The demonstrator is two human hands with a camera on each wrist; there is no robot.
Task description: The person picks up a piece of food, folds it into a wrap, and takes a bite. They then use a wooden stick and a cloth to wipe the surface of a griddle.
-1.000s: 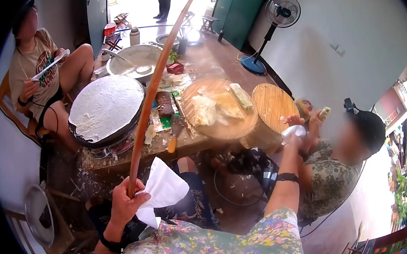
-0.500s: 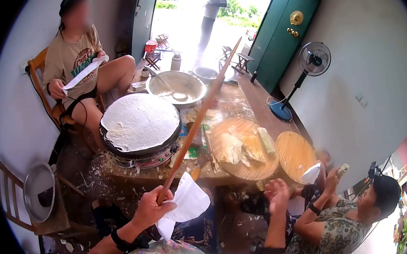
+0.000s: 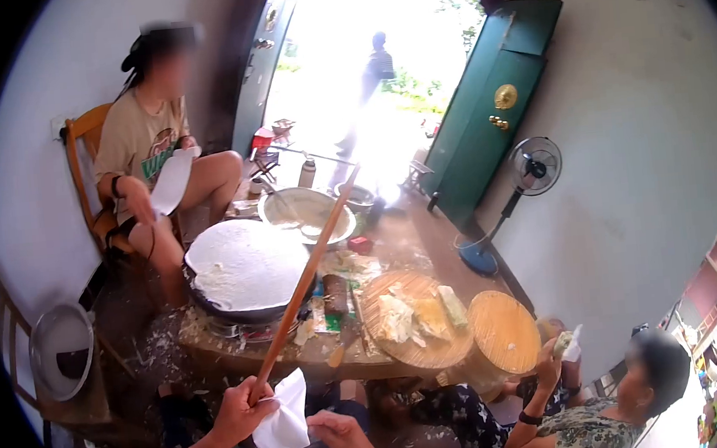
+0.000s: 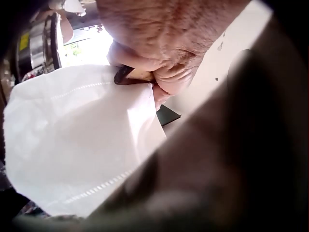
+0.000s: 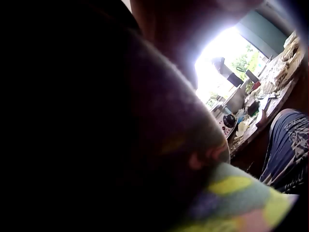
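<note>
My left hand (image 3: 241, 418) grips a long wooden stick (image 3: 304, 280), which slants up across the table, together with a white sheet (image 3: 280, 418) hanging at its right. The left wrist view has that hand (image 4: 159, 43) over the stick's end (image 4: 140, 75) and the sheet (image 4: 82, 140) spread below. Bent fingers of my right hand (image 3: 347, 440) meet the sheet's right edge and appear to pinch it. Much of the right wrist view is dark, with its fingertips hidden. Beyond the left hand, a pale round layer (image 3: 247, 264) covers the hot plate.
On the table (image 3: 362, 364) are a batter bowl (image 3: 329, 211), a round board (image 3: 374, 308) with folded food and a second round board (image 3: 504, 331). A seated person (image 3: 133, 128) holds a white sheet at left; another (image 3: 602, 420) holds food at right. A fan (image 3: 506, 202) stands beyond.
My right hand has moved left from beside the person at right to the white sheet. The left hand keeps its grip on stick and sheet. The head view has shifted.
</note>
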